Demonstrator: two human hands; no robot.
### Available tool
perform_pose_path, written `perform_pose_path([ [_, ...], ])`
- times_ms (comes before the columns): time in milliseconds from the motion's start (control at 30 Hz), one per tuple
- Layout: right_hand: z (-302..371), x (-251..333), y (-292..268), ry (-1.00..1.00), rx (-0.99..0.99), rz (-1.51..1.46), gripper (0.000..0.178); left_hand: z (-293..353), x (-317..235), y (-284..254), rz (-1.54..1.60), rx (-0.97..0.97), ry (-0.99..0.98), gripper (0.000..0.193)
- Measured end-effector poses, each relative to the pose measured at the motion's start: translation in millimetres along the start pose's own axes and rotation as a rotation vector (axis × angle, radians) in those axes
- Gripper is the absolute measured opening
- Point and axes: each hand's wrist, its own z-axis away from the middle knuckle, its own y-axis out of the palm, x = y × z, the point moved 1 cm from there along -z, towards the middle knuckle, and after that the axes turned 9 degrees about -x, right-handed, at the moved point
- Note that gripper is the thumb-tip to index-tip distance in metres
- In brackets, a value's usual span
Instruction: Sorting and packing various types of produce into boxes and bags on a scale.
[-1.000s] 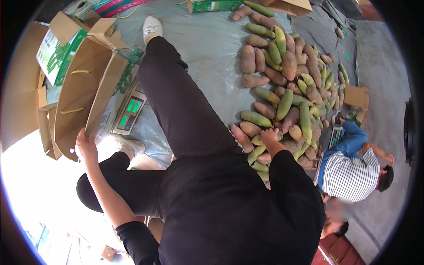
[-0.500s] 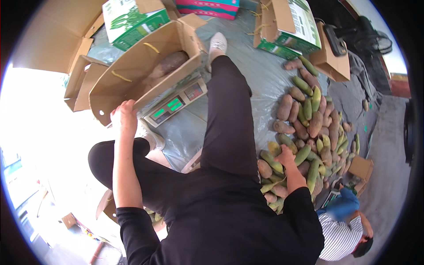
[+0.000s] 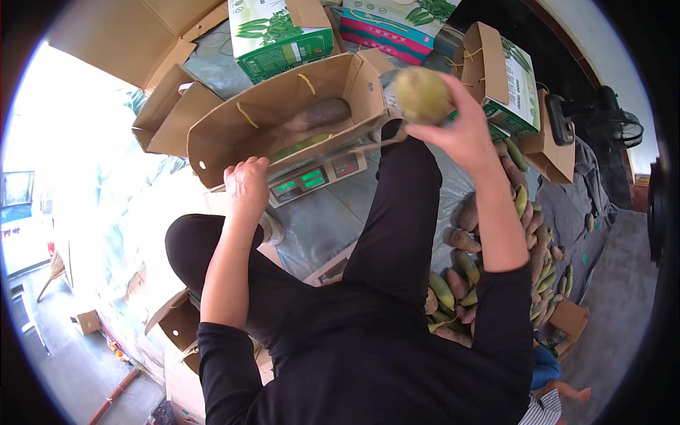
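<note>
My right hand (image 3: 467, 134) is raised and wrapped round a blurred yellow-green radish (image 3: 422, 95), its thin root tail trailing toward the box. Beneath my left hand (image 3: 246, 183) is the near edge of an open brown cardboard box (image 3: 223, 138); its fingers curl over that edge and grip it. Inside the box lie a dark brownish-purple root (image 3: 322, 115) and, partly hidden by the near wall, a long green radish (image 3: 301, 146). The box rests on a digital scale (image 3: 304, 181) whose green display is lit.
Green and earthy-brown radishes (image 3: 535, 248) lie heaped at my right. Green-and-white cartons (image 3: 283, 49) and a pink-and-teal box (image 3: 386, 42) stand at the far side. A black fan (image 3: 610, 124) is at the far right. Another person's blue clothing (image 3: 545, 368) shows at lower right.
My right hand has risen from the heap toward the box, now holding a radish. My left hand stays on the box edge. The whole view has shifted, with the box appearing further right.
</note>
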Motion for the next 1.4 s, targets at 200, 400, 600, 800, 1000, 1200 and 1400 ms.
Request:
perform_pose_path([
  [200, -48, 9, 139, -0.176, 0.291, 0.104, 0.061, -1, 2, 0, -0.018, 0.013, -0.011, 0.02],
  [400, -33, 4, 242, -0.13, 0.652, 0.562, 0.05, -1, -1, 3, 0.003, -0.04, 0.029, 0.016],
  [600, -22, -3, 282, -0.11, 0.506, 0.373, 0.055, -3, 2, 14, -0.109, 0.013, 0.042, 0.011],
  [800, -45, -7, 172, -0.199, 0.407, 0.049, 0.047, -7, 7, 12, -0.114, -0.026, 0.095, 0.016],
  [1000, -1, -75, -5, 0.319, 0.259, 0.041, 0.059, -6, 19, 15, -0.069, 0.061, 0.038, 0.03],
  [1200, 175, -219, -87, 0.577, 0.025, 0.405, 0.033, -8, 13, 9, -0.117, 0.109, 0.008, 0.031],
  [1400, 389, -290, -79, 0.596, 0.421, 0.712, 0.028, -11, 16, 24, -0.068, 0.091, 0.051, 0.033],
])
